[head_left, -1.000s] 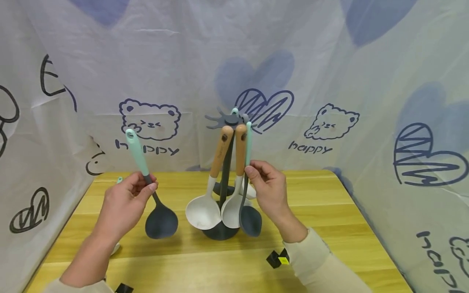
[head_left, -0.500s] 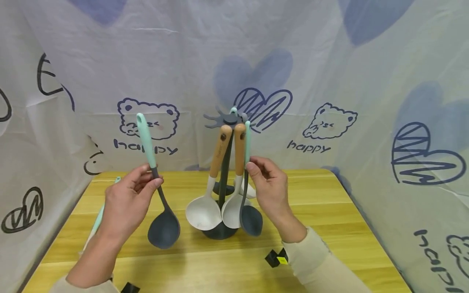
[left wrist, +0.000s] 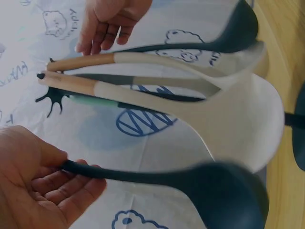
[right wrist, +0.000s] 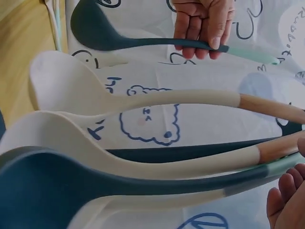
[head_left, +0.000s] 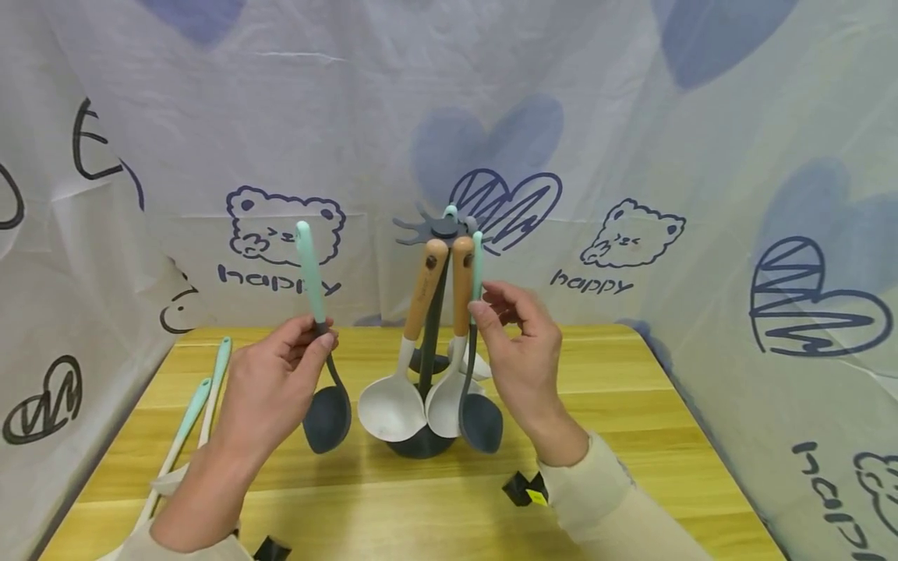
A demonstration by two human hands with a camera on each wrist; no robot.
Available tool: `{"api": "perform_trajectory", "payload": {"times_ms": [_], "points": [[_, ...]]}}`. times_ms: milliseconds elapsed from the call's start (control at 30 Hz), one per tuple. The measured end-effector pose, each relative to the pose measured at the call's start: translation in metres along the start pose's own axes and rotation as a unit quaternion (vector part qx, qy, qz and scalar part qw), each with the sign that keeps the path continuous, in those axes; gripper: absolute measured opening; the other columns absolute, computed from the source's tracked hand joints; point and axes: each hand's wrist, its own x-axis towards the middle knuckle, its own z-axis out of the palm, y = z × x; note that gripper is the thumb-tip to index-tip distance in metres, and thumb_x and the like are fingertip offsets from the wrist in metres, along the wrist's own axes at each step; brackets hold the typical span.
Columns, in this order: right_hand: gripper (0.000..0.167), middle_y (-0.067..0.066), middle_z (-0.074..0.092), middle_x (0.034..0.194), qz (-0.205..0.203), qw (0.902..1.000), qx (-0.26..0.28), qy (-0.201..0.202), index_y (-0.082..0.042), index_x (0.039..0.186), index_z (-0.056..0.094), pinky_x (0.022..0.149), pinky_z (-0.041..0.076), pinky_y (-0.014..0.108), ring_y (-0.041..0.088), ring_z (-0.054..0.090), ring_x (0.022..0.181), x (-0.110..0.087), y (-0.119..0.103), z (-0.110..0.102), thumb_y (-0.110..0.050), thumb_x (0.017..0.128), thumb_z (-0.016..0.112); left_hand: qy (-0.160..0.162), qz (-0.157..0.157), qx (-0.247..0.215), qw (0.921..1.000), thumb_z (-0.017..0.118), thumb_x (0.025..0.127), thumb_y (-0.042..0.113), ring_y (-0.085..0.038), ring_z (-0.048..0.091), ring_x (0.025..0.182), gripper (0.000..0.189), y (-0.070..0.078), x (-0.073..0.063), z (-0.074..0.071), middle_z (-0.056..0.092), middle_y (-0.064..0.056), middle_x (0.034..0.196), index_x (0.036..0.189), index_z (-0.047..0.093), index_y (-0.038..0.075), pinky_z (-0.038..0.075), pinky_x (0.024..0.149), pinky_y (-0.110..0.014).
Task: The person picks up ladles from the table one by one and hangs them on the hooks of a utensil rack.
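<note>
Left of the black upright stand (head_left: 421, 446), head view, we find the left hand (head_left: 270, 386) pinching a mint-handled, round-bowled dark-grey ladle (head_left: 327, 421). Left wrist view: pinch confirmed. Right wrist view: the right hand (right wrist: 291, 202) is at a hanging mint-handled slate-grey ladle (right wrist: 43, 191) (pinching or not, we cannot tell). We judge hanging in hand; next calls for careful alignment.

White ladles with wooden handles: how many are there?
2. Both hang on the stand: one ladle nearer the left hand, the second ladle beside the dark ladle near the right hand. Others may be hidden behind.
</note>
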Motion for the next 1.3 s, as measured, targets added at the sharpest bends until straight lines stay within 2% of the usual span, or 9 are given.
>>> {"api": "perform_trajectory", "payload": {"times_ms": [67,167,300,433,600,767,1100,1300], "points": [[0.024,0.015,0.071,0.107,0.007,0.9998,-0.015,-0.005,0.0,0.12,0.073,0.081,0.052,0.023,0.019,0.064,0.094,0.004,-0.002,-0.001,-0.009,0.098,0.075,-0.009,0.001,-0.004,1.0,0.062,0.108,0.018,-0.027,0.079,0.097,0.023,0.004,0.001,0.001,0.08,-0.011,0.109,0.123,0.074,0.004,0.064,0.081,-0.042],[0.025,0.014,0.074,0.11,0.047,0.9982,-0.023,-0.028,-0.002,0.123,0.073,0.08,0.052,0.022,0.017,0.065,0.093,0.01,-0.004,-0.002,-0.014,0.101,0.072,-0.021,0.0,0.003,0.9998,0.061,0.109,0.018,-0.027,0.079,0.098,0.023,0.008,0.002,0.002,0.08,-0.01,0.11,0.124,0.074,0.006,0.064,0.081,-0.043],[0.025,0.015,0.076,0.109,0.098,0.9927,-0.003,-0.07,-0.001,0.124,0.073,0.074,0.051,0.021,0.014,0.063,0.084,0.017,-0.003,-0.003,-0.016,0.105,0.068,-0.018,0.018,0.028,0.9993,0.062,0.107,0.015,-0.025,0.078,0.092,0.02,0.012,0.004,0.004,0.08,-0.008,0.103,0.118,0.076,0.006,0.065,0.077,-0.043],[0.022,0.02,0.073,0.099,0.117,0.989,0.02,-0.088,0.002,0.119,0.074,0.067,0.047,0.021,0.012,0.056,0.075,0.021,-0.002,-0.003,-0.014,0.106,0.065,-0.01,0.039,0.047,0.9981,0.064,0.102,0.011,-0.025,0.079,0.087,0.018,0.014,0.008,0.009,0.081,-0.01,0.097,0.112,0.079,0.005,0.065,0.073,-0.043],[0.023,0.021,0.071,0.098,0.112,0.9894,0.014,-0.092,0.003,0.117,0.072,0.066,0.044,0.022,0.015,0.052,0.075,0.02,0.0,0.0,-0.015,0.108,0.061,-0.017,0.051,0.057,0.9969,0.066,0.102,0.011,-0.021,0.076,0.077,0.017,0.016,0.012,0.013,0.081,-0.01,0.094,0.111,0.08,0.006,0.064,0.065,-0.037],[0.022,0.018,0.071,0.097,0.099,0.9911,0.007,-0.088,0.003,0.117,0.07,0.066,0.042,0.022,0.017,0.052,0.075,0.016,0.002,0.001,-0.014,0.109,0.059,-0.04,0.064,0.065,0.995,0.066,0.104,0.011,-0.014,0.061,0.062,0.02,0.017,0.013,0.014,0.079,-0.009,0.09,0.119,0.078,0.004,0.049,0.05,-0.025],[0.023,0.016,0.065,0.091,0.106,0.99,0.0,-0.093,0.001,0.119,0.07,0.066,0.042,0.022,0.017,0.05,0.075,0.014,0.003,-0.001,-0.016,0.109,0.059,-0.04,0.077,0.071,0.9936,0.066,0.104,0.008,-0.015,0.064,0.063,0.019,0.016,0.015,0.016,0.079,-0.011,0.092,0.117,0.078,0.002,0.049,0.051,-0.024],[0.023,0.015,0.065,0.091,0.104,0.9902,0.002,-0.094,0.001,0.119,0.07,0.066,0.042,0.023,0.017,0.05,0.075,0.014,0.003,-0.001,-0.016,0.109,0.059,-0.043,0.085,0.08,0.9922,0.066,0.104,0.007,-0.013,0.06,0.059,0.019,0.016,0.017,0.017,0.079,-0.011,0.09,0.118,0.077,0.001,0.045,0.047,-0.024]]}}
